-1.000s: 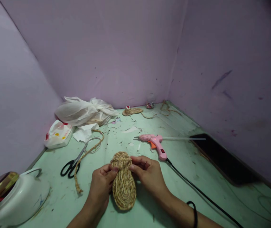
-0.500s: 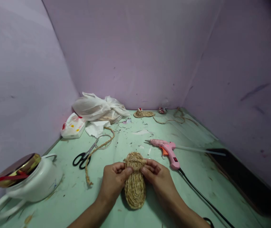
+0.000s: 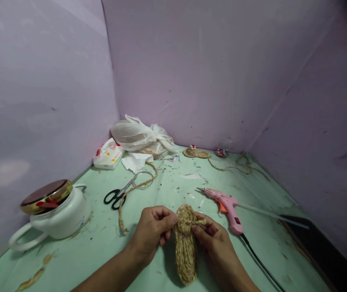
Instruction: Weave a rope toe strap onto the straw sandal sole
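Observation:
A small slipper of coiled straw rope [image 3: 186, 253] is held up over the table, its narrower end away from me and its long end toward me. My left hand [image 3: 154, 230] is closed, thumb and fingers pinching at the slipper's upper left edge. On the other side, my right hand [image 3: 215, 240] grips the right edge, with the thumb on the front. A short straw rope end [image 3: 201, 222] sticks out from the strap across the slipper, over the right fingers. The fingertips behind the slipper are hidden.
To the right lies a pink glue gun [image 3: 229, 209] with its black cord. Scissors [image 3: 118, 196], a straw rope [image 3: 139, 184] and a clear ring [image 3: 143, 180] lie left; a white enamel pot [image 3: 62, 215] stands further left. A decorated slipper [image 3: 196, 153] and plastic bag [image 3: 139, 136] sit at the back.
The slipper has turned slightly, and its rope end now points out to the right. My left thumb has shifted from its front to the left edge. The whole view has swung left.

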`<state>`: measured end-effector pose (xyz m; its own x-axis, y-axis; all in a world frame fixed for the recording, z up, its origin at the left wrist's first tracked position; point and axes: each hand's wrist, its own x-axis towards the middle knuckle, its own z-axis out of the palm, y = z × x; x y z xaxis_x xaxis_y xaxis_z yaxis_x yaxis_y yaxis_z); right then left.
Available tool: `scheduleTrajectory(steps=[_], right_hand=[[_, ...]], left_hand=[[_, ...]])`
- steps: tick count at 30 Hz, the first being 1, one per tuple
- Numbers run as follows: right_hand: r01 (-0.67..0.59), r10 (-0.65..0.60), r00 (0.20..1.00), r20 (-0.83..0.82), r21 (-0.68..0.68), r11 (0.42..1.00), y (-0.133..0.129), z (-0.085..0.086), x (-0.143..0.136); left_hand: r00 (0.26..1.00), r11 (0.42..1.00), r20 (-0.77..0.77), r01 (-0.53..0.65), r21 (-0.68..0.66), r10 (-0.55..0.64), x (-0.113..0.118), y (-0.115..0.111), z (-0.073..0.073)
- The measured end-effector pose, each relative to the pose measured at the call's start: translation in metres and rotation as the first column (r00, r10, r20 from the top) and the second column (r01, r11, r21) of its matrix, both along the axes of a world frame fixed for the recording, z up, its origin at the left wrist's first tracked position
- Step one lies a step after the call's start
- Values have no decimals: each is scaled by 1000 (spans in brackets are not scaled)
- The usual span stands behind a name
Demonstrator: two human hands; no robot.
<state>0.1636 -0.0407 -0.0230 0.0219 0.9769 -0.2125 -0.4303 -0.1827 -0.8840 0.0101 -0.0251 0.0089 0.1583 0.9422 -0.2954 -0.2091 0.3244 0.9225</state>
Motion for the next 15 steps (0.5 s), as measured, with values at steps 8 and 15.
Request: scheduleTrajectory(steps=[8,15], right_hand=[[43,-43,999,8,-55,998,-1,3,0],[158,-176,981,-87,-180,971,-3,14,-1]], left_hand=[[980,988,197,58,-142,-29,-2,7,-5],[990,989,35,-137,-62,139,0,9,-5]])
